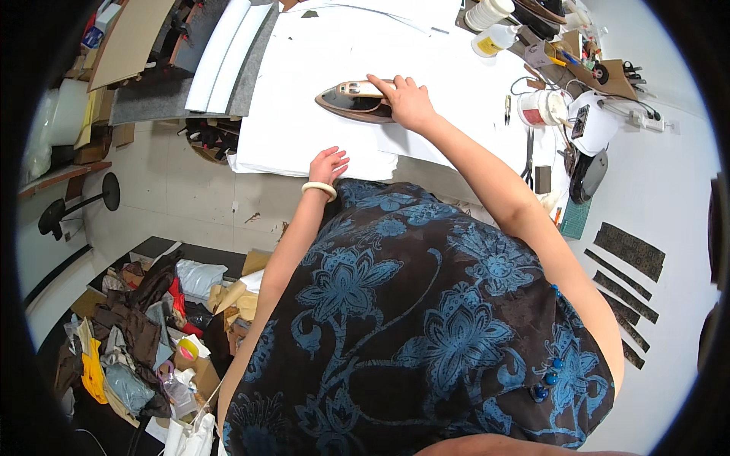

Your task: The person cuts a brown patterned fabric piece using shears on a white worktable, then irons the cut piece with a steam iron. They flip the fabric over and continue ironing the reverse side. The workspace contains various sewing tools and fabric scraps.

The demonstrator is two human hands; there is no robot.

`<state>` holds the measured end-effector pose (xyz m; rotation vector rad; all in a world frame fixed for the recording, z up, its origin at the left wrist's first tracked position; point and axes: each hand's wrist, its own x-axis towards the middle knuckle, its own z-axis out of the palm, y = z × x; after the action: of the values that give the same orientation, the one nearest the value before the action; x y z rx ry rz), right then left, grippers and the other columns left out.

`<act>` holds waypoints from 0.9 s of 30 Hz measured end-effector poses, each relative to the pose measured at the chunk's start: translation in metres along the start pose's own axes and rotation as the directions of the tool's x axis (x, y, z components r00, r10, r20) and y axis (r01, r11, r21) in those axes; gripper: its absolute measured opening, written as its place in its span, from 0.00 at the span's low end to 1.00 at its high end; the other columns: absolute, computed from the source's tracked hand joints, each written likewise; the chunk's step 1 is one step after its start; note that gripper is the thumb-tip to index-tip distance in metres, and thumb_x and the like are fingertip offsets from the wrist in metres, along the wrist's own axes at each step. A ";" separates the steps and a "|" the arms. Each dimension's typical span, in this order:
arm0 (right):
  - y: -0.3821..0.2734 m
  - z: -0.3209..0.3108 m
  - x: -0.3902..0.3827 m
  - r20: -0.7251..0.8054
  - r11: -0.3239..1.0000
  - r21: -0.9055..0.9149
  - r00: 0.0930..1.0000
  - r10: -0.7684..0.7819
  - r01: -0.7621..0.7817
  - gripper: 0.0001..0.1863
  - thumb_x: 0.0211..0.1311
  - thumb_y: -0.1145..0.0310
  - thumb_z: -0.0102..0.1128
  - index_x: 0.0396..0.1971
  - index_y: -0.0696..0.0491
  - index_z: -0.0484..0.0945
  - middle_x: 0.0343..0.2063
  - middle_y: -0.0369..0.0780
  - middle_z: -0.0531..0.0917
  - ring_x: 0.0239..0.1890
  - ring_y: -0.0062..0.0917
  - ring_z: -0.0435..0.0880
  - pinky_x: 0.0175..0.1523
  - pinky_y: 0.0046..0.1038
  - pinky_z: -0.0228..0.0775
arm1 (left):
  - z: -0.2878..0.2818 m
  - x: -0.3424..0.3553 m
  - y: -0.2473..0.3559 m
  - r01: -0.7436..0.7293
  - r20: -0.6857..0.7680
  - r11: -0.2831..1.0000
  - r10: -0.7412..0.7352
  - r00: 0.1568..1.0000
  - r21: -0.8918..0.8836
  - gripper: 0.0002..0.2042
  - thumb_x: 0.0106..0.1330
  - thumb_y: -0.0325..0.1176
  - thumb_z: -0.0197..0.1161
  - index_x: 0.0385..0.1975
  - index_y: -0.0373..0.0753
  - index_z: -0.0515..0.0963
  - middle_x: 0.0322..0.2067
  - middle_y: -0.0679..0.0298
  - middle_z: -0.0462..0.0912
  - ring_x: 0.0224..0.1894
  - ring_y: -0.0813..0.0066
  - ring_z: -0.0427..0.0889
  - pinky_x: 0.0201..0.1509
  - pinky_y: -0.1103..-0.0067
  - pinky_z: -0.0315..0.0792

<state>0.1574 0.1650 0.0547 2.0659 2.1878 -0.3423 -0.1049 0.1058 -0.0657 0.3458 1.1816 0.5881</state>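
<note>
A brown-and-white clothes iron [353, 101] lies on the white-covered table, its pointed tip toward the left. My right hand [409, 102] is wrapped round its handle from the right, the index finger stretched over the top. Near the table's front edge, layered white sheets or cloth [281, 148] lie beneath and left of the iron; paper or fabric, I cannot tell. My left hand [328, 164], with a pale bangle [319, 190] at the wrist, rests at the near edge of these layers, fingers apart and holding nothing.
At the table's right stand a white bottle [494, 40], a white tub [541, 108], black scissors [528, 156] and tangled cords. White rolls [228, 57] lie at the far left. Piled cloth scraps [129, 334] fill a dark surface at the lower left. Dark patterned strips [630, 251] lie at the right.
</note>
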 end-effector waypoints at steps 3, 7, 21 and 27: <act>-0.007 0.005 -0.019 -0.006 1.000 0.006 1.000 -0.029 0.029 0.35 0.73 0.61 0.55 0.77 0.24 0.57 0.50 0.45 0.78 0.52 0.38 0.78 0.55 0.49 0.70 | -0.007 0.000 -0.003 -0.045 -0.170 0.999 0.046 0.984 0.007 0.19 0.65 0.20 0.56 0.57 0.27 0.73 0.51 0.46 0.83 0.48 0.58 0.87 0.53 0.69 0.83; -0.014 0.007 -0.039 -0.019 0.995 0.042 0.995 -0.095 0.095 0.35 0.73 0.63 0.54 0.77 0.25 0.58 0.49 0.45 0.78 0.52 0.37 0.78 0.54 0.46 0.69 | -0.034 0.010 -0.011 -0.126 -0.353 0.992 0.118 0.928 0.000 0.15 0.63 0.19 0.55 0.50 0.28 0.76 0.41 0.50 0.86 0.38 0.62 0.88 0.42 0.72 0.85; -0.016 0.006 -0.051 0.034 0.988 0.038 0.988 -0.151 0.150 0.35 0.72 0.64 0.55 0.77 0.29 0.58 0.52 0.46 0.79 0.55 0.38 0.78 0.57 0.46 0.68 | -0.040 0.011 -0.017 -0.137 -0.410 0.988 0.094 0.907 -0.076 0.13 0.61 0.19 0.56 0.45 0.30 0.78 0.35 0.55 0.86 0.30 0.70 0.86 0.33 0.80 0.81; -0.009 0.004 -0.039 -0.015 0.959 0.134 0.968 -0.250 0.250 0.31 0.70 0.54 0.61 0.71 0.42 0.69 0.50 0.46 0.83 0.54 0.41 0.81 0.59 0.47 0.71 | -0.033 0.008 -0.014 -0.130 -0.437 0.991 0.101 0.894 -0.036 0.11 0.62 0.18 0.56 0.43 0.30 0.78 0.34 0.56 0.86 0.30 0.72 0.85 0.33 0.81 0.80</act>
<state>0.1506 0.1254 0.0612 1.8475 2.4941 -0.5298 -0.1307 0.0972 -0.0911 0.2352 1.5759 0.8347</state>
